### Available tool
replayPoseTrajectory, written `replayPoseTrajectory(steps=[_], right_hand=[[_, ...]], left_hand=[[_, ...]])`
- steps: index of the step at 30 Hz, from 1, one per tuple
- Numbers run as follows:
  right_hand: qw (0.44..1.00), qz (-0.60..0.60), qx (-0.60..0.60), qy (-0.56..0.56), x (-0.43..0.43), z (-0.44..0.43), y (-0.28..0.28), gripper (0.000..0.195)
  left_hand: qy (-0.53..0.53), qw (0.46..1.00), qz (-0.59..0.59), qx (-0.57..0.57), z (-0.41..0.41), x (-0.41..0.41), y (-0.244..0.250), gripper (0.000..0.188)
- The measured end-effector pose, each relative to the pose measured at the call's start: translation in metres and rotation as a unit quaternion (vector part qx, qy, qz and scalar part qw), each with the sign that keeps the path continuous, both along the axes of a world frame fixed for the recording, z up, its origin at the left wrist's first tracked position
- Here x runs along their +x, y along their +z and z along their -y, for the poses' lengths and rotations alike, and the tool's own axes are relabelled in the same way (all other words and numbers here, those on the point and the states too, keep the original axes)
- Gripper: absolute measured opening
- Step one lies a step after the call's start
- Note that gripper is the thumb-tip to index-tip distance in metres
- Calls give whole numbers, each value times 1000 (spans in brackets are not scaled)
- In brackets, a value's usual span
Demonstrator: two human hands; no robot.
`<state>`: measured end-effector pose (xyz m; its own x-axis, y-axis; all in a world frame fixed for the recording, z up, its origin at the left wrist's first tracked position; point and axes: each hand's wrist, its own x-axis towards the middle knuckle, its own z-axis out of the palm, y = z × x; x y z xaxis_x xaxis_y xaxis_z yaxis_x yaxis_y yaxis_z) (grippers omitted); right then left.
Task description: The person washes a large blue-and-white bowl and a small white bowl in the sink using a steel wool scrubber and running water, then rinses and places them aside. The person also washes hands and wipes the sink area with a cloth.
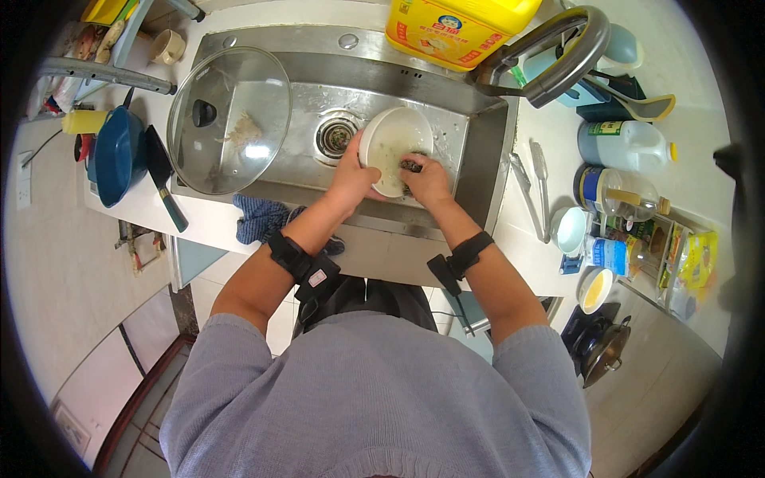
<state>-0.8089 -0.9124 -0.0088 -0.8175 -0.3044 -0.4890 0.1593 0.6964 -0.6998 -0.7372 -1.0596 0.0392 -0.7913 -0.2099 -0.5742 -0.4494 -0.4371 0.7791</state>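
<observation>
Over the right part of the stainless steel sink (pixel 299 185), my left hand (pixel 352 173) grips a white bowl (pixel 391 134) by its left rim, thumb on the near edge. Cloudy liquid with small bits lies in the bowl. My right hand (pixel 427 179) holds a dark scouring pad (pixel 412 161) at the bowl's right inner side; part of the pad is hidden by the fingers. Left of the bowl is the drain strainer (pixel 336 137), with scraps in it. A glass lid (pixel 230 119) with a black knob rests across the sink's left end.
A metal faucet (pixel 562 71) arches over the back right, beside a yellow detergent jug (pixel 457 30). Metal tongs (pixel 541 185) and a small pale bowl (pixel 568 230) stand right. A blue pan (pixel 119 158), a cleaver (pixel 161 173) and a blue cloth (pixel 260 218) lie left.
</observation>
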Motion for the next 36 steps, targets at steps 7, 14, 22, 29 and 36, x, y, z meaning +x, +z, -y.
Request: replayPoseTrajectory(steps=[7, 14, 22, 29, 36], right_hand=[[980, -187, -53, 54, -14, -18, -20, 36], [794, -477, 40, 375, -58, -14, 50, 27], [762, -483, 40, 430, -72, -5, 50, 26], [982, -157, -81, 72, -35, -18, -3, 39], [905, 278, -297, -128, 2, 18, 33, 24]], left_hand=[[-31, 994, -81, -65, 4, 9, -19, 82], [-243, 970, 27, -1, 48, -22, 18, 72], [-273, 961, -7, -32, 38, -28, 25, 73], [-129, 980, -103, -108, 22, -27, 30, 77], [-67, 896, -222, -379, 18, -25, -5, 75]])
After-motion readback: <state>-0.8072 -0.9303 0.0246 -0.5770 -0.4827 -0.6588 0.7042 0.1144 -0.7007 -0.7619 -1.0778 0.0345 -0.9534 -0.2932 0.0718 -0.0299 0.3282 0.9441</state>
